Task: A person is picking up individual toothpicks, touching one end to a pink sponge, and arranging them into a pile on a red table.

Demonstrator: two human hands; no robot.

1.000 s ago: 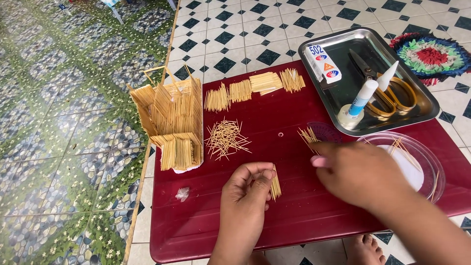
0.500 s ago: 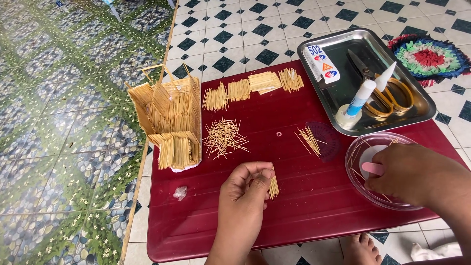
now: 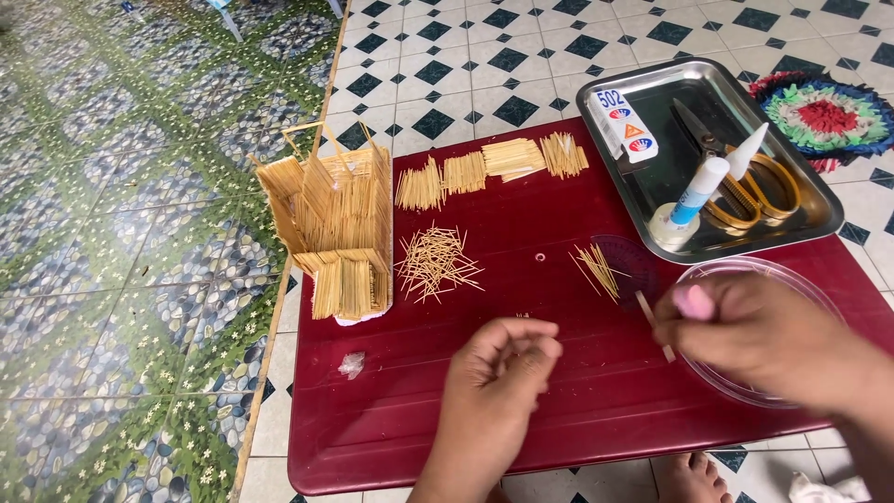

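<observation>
Right hand (image 3: 754, 340) had left the clear round plastic dish (image 3: 801, 279), grip now pinching a thin wooden stick (image 3: 655, 326); left hand (image 3: 498, 368), beside that dish, stayed closed on a small toothpick bundle, hardly visible.

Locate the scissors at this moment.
In the head view, the scissors lie in the metal tray at upper right, beside the glue bottle.
</observation>
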